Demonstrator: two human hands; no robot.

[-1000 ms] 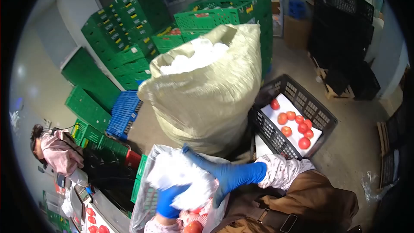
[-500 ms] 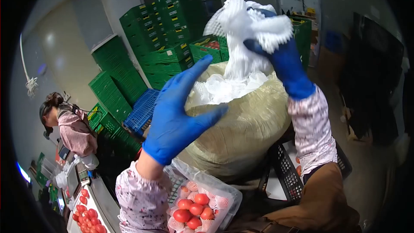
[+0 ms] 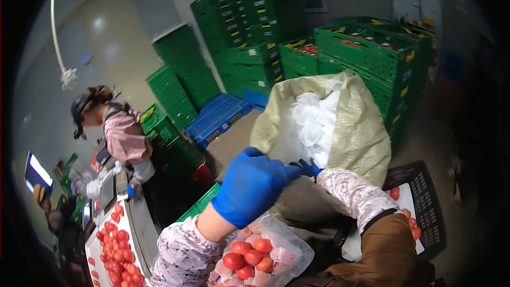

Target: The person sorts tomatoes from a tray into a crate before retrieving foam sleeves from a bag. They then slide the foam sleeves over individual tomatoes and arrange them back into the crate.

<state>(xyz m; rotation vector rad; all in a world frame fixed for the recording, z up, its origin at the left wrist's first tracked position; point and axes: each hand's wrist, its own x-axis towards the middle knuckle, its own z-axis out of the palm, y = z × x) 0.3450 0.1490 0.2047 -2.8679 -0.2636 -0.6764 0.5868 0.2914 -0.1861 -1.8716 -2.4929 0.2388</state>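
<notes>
A large yellow-green woven sack (image 3: 366, 138) stands in front of me, its mouth full of white foam net sleeves (image 3: 311, 127). My left hand (image 3: 252, 186), in a blue glove, is closed with its fingers curled near the sack's front edge; what it holds, if anything, is hidden. At the front rim of the sack, against the lower foam nets, is my right hand (image 3: 308, 169), also gloved in blue. Its visible fingers are apart, and no bundle shows in it. Below my left wrist sits a clear-lined crate (image 3: 297, 258) of tomatoes (image 3: 252, 255), several in pink foam nets.
Green crates (image 3: 366, 64), some filled with red produce, stand stacked behind the sack. A black crate (image 3: 427, 202) with tomatoes is at right. On the left, a person (image 3: 125, 133) works by a table (image 3: 143, 218) bearing many tomatoes. A blue pallet (image 3: 218, 119) lies on the floor.
My right hand has come down from above the sack and released the white foam net bundle. My left hand has curled closed and moved right. The view has swung left.
</notes>
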